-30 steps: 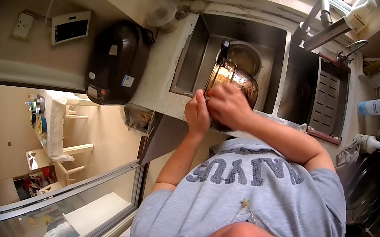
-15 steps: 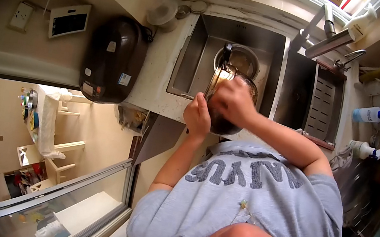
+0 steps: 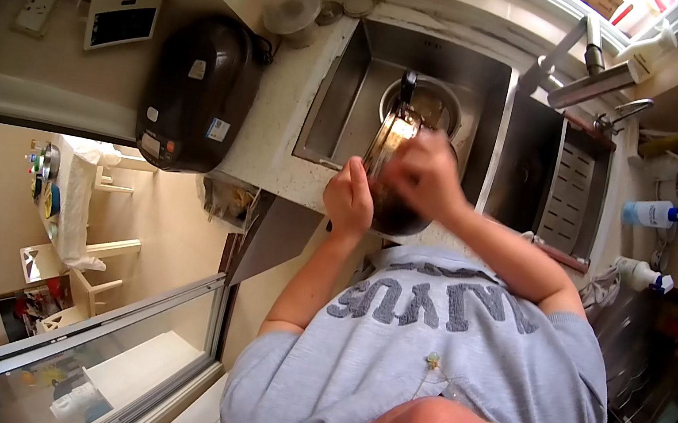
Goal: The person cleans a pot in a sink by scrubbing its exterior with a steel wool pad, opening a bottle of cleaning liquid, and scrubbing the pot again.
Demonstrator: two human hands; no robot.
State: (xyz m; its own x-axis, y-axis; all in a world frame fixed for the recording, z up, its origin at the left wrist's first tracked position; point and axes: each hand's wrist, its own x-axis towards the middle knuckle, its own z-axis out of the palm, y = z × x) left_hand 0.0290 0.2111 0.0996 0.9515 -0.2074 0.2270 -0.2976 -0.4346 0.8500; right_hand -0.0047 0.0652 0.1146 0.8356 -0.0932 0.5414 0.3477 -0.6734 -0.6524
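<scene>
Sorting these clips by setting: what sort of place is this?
Most likely a home kitchen: there's a metal sink with a faucet, and what looks like a rice cooker off to the left.

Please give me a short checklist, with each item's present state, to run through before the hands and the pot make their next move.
1. Left hand holding the pot at its edge: ok.
2. Right hand free of any tool: cannot tell; it is blurred against the pot and its palm is hidden.
3. Pot upright: not ok; it is tilted on its side.
4. Sink basin clear: not ok; a round bowl sits in it, partly behind the pot's black handle.
5. Faucet away from the pot: ok; its spout is well off to the right.
</scene>
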